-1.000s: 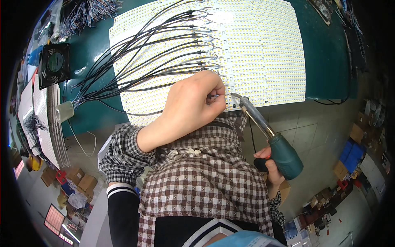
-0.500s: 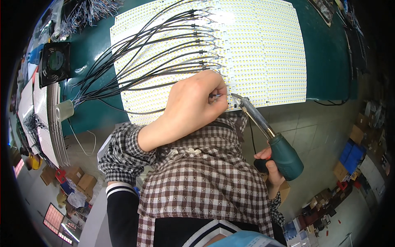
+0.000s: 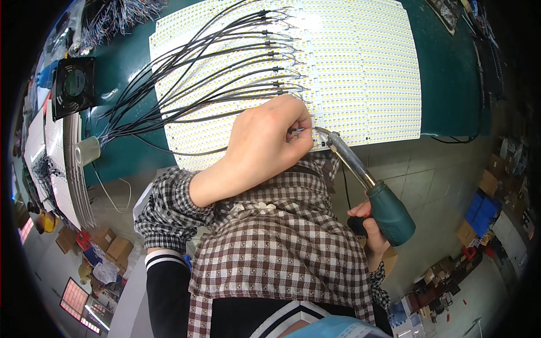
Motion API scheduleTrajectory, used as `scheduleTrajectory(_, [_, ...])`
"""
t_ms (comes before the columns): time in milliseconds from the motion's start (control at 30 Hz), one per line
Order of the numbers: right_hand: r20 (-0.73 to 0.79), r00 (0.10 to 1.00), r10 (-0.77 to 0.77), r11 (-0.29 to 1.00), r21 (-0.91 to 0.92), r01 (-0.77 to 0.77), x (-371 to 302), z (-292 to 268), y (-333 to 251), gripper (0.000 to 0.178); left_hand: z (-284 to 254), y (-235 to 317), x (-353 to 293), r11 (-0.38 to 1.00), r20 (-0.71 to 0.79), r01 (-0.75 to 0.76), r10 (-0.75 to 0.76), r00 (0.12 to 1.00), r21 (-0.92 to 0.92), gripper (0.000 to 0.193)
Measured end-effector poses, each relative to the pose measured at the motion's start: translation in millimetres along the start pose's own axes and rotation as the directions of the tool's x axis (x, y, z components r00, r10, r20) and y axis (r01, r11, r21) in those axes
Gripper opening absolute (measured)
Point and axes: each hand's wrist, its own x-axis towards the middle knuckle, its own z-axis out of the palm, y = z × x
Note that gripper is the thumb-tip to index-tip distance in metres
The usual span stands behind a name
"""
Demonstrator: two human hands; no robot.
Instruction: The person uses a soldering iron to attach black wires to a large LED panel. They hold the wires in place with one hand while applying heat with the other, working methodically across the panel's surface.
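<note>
A white LED panel (image 3: 389, 84) with rows of yellow dots lies on the table before me. My left hand (image 3: 270, 132) is closed in a pinch at its near edge, gripping the thin end of a wire (image 3: 297, 130). My right hand (image 3: 372, 228) is wrapped around a green soldering gun (image 3: 390, 211), a metal tube running from its body. The gun's tip points up and left at the panel, close beside the pinched wire; whether they touch I cannot tell. Several black cables (image 3: 208, 67) cross the panel's left half, their split ends lying along its middle.
The cables run through a white plastic cup (image 3: 88, 151) lying at the left edge of the green tabletop (image 3: 448, 96). Behind it stand a black fan (image 3: 74, 87) and a stack of white panels (image 3: 70, 186). A bundle of loose wires (image 3: 124, 19) lies at the far left.
The soldering gun's tip has shifted slightly left, nearer to my left fingers. My left hand has hardly moved and keeps its pinch.
</note>
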Motion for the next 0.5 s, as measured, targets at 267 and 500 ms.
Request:
scheduleTrajectory(267, [0.065, 0.997, 0.042, 0.99, -0.138, -0.033, -6.5, -6.9, 4.0, 0.059, -1.3, 0.0, 0.9, 1.0, 0.011, 0.008, -0.008, 1.0, 0.011, 0.009])
scheduleTrajectory(500, [-0.006, 1.0, 0.015, 0.99, -0.139, -0.016, -3.5, -1.5, -1.9, 0.065, -1.4, 0.3, 1.4, 1.0, 0.02, 0.005, -0.005, 1.0, 0.0, 0.009])
